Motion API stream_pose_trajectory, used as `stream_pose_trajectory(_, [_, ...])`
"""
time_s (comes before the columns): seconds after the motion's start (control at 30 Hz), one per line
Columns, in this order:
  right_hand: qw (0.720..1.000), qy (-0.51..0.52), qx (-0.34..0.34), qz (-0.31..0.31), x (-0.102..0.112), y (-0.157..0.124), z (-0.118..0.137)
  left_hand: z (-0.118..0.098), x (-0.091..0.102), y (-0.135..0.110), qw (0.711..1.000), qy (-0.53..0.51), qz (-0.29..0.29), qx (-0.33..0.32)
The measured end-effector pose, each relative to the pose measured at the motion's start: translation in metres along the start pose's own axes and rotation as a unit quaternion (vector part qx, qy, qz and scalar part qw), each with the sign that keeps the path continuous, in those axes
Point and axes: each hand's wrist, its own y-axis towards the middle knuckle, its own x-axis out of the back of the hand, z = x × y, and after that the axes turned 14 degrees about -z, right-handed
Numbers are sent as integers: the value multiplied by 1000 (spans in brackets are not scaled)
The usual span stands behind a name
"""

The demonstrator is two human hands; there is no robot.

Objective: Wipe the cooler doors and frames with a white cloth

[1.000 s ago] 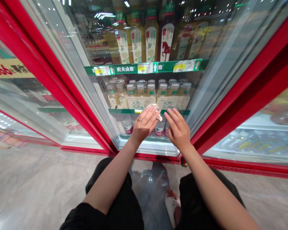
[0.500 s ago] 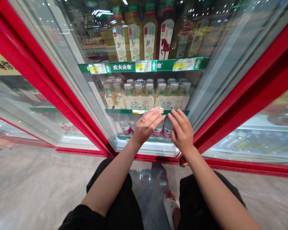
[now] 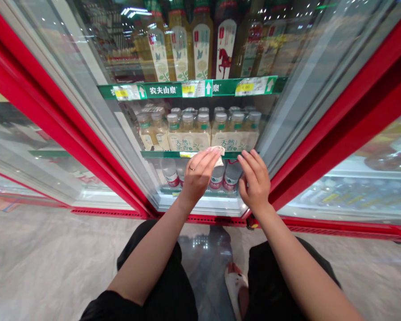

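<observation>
Crumpled off-white cloth or tissue lies under the fingertips of my left hand, in front of a clear glass cooler door, with one edge poking out on the far side and another on the right. Those fingers are stretched over it; from my feed I cannot tell whether the thumb pinches it from beneath. My right hand is just to the right, near the cloth but apart from it, grasping nothing, its fingers extended and slightly bent.

Just beyond the hands, behind the door, I see pale beige cardboard-wrapped packs of clear bottles printed 天然茶香. Farther off, a green plastic shelf strip reads 农夫山泉 in white, with white arrows and yellow price patches, their digits mostly blurred. Past it, tall bottles wear long white labels; a dark bottle shows a red horse. Nearer, clear bottles with red-and-white labels stand partly behind my left hand.
</observation>
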Motion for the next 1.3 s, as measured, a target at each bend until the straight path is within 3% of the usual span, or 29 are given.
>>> stream_pose_trajectory(0.17, [1000,13,-2,8,-3,-1,3,5,4,7,995,15,36,-90])
stream_pose_trajectory(0.37, [999,30,15,15,-7,5,13,11,10,9,999,33,-11,-11])
stream_pose_trajectory(0.6, [999,24,10,38,-18,-3,16,15,10,7,999,-11,28,-39])
stream_pose_trajectory(0.77, [997,-52,-16,56,-32,-20,16,26,19,9,998,32,-37,25])
stream_pose_trajectory(0.9, [991,-109,-32,72,-47,-33,19,26,26,1,1000,5,0,-16])
stream_pose_trajectory(1.03, [990,-122,-55,44,-63,-39,31,33,32,0,996,9,54,-77])
stream_pose_trajectory(1.17, [989,-136,-61,14,-73,-43,44,47,38,3,999,37,4,-17])
stream_pose_trajectory(1.3, [993,-108,-33,41,-76,-53,47,52,45,-4,998,42,-32,16])
